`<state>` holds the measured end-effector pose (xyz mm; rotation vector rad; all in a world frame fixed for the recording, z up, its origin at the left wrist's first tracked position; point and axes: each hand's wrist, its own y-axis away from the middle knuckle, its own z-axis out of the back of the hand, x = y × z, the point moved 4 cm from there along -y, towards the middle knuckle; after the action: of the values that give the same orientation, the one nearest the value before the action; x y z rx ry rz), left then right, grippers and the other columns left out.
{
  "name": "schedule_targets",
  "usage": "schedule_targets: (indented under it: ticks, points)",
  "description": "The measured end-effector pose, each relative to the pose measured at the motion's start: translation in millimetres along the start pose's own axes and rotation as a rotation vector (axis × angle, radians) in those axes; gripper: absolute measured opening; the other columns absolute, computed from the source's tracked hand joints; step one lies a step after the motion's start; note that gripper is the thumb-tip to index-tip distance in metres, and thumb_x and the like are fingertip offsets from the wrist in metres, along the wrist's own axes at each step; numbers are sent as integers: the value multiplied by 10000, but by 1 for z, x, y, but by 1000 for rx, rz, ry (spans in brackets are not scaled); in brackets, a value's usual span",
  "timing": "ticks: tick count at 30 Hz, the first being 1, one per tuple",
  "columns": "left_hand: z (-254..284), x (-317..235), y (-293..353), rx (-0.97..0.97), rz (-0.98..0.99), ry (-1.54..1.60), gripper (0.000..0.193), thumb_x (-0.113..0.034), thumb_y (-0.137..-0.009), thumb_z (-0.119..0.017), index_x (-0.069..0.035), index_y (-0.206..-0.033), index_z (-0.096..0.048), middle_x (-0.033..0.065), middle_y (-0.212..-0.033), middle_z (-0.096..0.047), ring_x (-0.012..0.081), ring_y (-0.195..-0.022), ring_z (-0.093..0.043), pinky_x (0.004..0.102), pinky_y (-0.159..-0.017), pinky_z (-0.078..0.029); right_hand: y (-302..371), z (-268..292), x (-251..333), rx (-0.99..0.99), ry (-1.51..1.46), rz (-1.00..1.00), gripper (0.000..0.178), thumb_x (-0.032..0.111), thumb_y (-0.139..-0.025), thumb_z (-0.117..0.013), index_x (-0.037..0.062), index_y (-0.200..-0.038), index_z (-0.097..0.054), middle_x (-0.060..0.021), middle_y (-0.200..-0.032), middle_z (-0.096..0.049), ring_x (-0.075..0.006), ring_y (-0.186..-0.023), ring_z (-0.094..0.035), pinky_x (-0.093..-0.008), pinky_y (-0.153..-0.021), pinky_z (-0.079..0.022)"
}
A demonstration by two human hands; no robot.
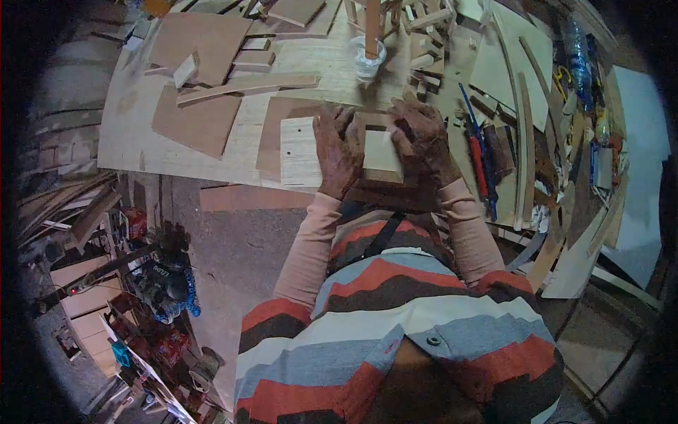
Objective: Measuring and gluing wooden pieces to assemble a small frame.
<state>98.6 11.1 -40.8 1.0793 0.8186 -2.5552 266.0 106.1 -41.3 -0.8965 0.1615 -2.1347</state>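
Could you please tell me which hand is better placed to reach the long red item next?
Probably the right hand: the long red item lies just to its right, while the left hand is farther away.

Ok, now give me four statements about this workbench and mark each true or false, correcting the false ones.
1. A pale board with two dark spots shows just left of the left hand. True.
2. Both forearms are bare. False: pinkish sleeves cover them.
3. The clear plastic tub stands farther off than the right hand. True.
4. A long red object lies left of the left hand. False: the red object lies right of the right hand.
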Motion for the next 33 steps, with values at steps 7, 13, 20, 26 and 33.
schedule_targets:
  ticks: [7, 13, 20, 26, 33]
  points:
    - [7, 16, 8, 120, 141, 200, 382, -52, -947, -526, 10, -1323, -552, 225, -1373, -562, 399, -1292, -497, 473, -1084, -395, 10, 14, -16, -169, 53, 12, 396, 102, -842, -672, 76, -1236, -649, -158, -1233, -663, -350, -1151, -606, -425, -977, -482]
    - [18, 16, 4, 140, -49, 140, 537, -93, -1001, -483, -30, -1505, -307, 170, -1270, -665, 351, -1216, -613, 408, -1026, -472, 21, 32, -12, -291, -94, -257, 383, 108, -867, -682, 84, -1248, -661, -145, -1060, -702, -313, -956, -680, -379, -810, -548]
    - [16, 23, 5, 158, 40, 221, 493, -80, -997, -457, -20, -1477, -362, 176, -1239, -665, 347, -1151, -637, 418, -1000, -484, 38, 30, -9, -208, -267, -363, 383, 144, -939, -663, 47, -1308, -628, -126, -1107, -717, -236, -965, -693, -362, -821, -587]
    - [16, 17, 5, 106, 71, 230, 415, -140, -1030, -468, -13, -1424, -437, 159, -1226, -685, 284, -1163, -652, 376, -994, -495, 44, 35, -11, -218, -274, -463, 387, 164, -942, -670, 42, -1306, -625, -142, -1112, -702, -236, -988, -681, -369, -831, -577]
    - [19, 12, 6, 97, -16, 134, 412, -79, -1003, -474, -24, -1411, -454, 162, -1245, -661, 326, -1118, -660, 400, -948, -528, 50, 60, -16, -339, -19, -325, 395, 225, -921, -636, 24, -1261, -630, -224, -1118, -671, -381, -1008, -663, -455, -895, -521]
